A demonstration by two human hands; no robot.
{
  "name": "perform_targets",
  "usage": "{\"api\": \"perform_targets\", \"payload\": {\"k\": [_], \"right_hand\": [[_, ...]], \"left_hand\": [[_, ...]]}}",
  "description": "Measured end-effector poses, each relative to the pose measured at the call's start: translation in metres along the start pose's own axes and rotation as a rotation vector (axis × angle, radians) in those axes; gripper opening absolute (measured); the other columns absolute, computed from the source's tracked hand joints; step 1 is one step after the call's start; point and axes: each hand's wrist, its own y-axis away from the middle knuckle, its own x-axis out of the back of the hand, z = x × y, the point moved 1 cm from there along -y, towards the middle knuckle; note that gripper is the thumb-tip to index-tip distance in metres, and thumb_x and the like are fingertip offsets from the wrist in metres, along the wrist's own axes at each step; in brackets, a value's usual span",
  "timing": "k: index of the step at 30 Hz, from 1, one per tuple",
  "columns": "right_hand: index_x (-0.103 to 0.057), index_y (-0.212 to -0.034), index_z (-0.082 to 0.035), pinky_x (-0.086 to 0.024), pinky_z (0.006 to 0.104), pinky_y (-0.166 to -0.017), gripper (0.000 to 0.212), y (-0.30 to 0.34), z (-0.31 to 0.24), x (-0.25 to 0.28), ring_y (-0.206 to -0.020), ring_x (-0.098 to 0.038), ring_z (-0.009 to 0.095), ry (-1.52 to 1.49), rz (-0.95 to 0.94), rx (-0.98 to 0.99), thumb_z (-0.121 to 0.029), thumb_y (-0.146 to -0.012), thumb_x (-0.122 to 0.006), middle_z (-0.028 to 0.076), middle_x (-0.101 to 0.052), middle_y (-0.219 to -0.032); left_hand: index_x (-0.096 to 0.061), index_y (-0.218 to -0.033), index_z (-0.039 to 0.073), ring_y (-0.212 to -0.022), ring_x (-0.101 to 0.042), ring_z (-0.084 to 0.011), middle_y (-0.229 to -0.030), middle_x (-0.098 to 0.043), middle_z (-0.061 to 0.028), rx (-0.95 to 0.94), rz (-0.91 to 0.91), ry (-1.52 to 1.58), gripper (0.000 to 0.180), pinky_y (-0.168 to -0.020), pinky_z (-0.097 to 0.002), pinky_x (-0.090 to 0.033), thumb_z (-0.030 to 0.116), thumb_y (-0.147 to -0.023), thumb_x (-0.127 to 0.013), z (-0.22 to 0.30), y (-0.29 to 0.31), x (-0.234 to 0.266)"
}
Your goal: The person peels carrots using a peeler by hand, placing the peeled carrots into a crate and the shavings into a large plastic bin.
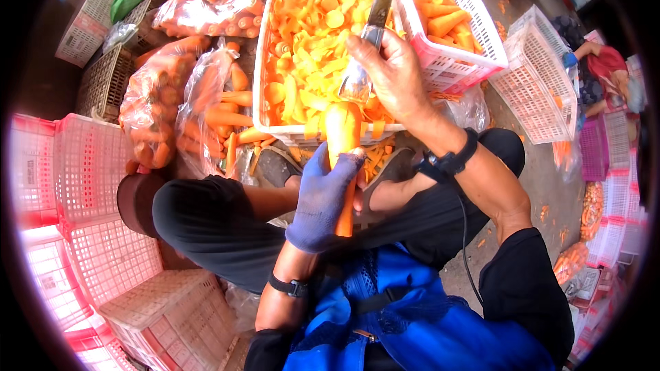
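Note:
My left hand [317, 196], in a purple-blue glove, is wrapped round a large carrot [342, 130] held upright over my lap, its thick end toward the crate. My right hand [393, 72], bare, grips a metal peeler [356, 84], its shiny end just above the carrot's thick end. From the same hand a long flat blade [382, 0] points away from me; I cannot tell if it is part of the same tool. Beyond my hands stands a white crate [258, 75] heaped with orange peelings [309, 48] and round carrot slices.
A pink-and-white crate [474, 65] at the far right holds carrots [447, 20]. Bags of carrots [161, 96] lie at the left, with loose carrots [227, 117] beside an opened bag. Stacked crates [103, 185] flank my left. Another person [608, 72] is at the far right edge.

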Motion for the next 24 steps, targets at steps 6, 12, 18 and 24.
{"api": "perform_targets", "payload": {"k": [6, 12, 18, 24], "right_hand": [[-0.062, -0.096, -0.001, -0.049, 0.0236, -0.055, 0.025, 0.020, -0.004, -0.010, -0.063, -0.058, 0.005, 0.217, -0.068, 0.114, -0.025, -0.101, -0.064, 0.000, -0.062, -0.073], [-0.064, -0.104, 0.001, -0.049, 0.0256, -0.049, 0.025, -0.032, 0.051, 0.054, -0.056, -0.061, 0.009, 0.289, 0.199, 0.026, -0.023, -0.103, -0.057, 0.002, -0.064, -0.071], [-0.062, -0.102, 0.000, -0.049, 0.0296, -0.055, 0.021, -0.014, 0.017, 0.024, -0.062, -0.062, 0.013, 0.425, -0.215, 0.247, -0.021, -0.103, -0.056, 0.003, -0.063, -0.071], [-0.060, -0.097, -0.001, -0.047, 0.0398, -0.058, 0.021, 0.019, -0.016, 0.034, -0.066, -0.063, 0.030, 0.723, -0.481, 0.239, -0.021, -0.099, -0.061, 0.017, -0.060, -0.072]], "left_hand": [[-0.050, -0.115, 0.002, -0.040, -0.045, -0.0147, -0.067, -0.053, -0.0080, 0.063, -0.037, 0.022, 0.030, -0.039, -0.0258, -0.039, 0.027, -0.100, -0.056, 0.001, 0.011, -0.008], [-0.052, -0.117, 0.002, -0.043, -0.046, -0.0072, -0.070, -0.054, -0.0012, -0.098, -0.029, -0.071, 0.028, -0.039, -0.0228, -0.037, 0.013, -0.094, -0.064, 0.002, 0.035, -0.023], [-0.055, -0.116, 0.002, -0.045, -0.048, -0.0093, -0.070, -0.057, -0.0040, -0.168, 0.158, -0.008, 0.025, -0.041, -0.0219, -0.040, 0.017, -0.098, -0.061, 0.015, 0.002, 0.008], [-0.052, -0.105, 0.004, -0.043, -0.049, -0.0146, -0.068, -0.055, -0.0069, -0.116, 0.081, -0.028, 0.022, -0.040, -0.0256, -0.041, 0.025, -0.102, -0.056, 0.029, -0.001, 0.010]]}}
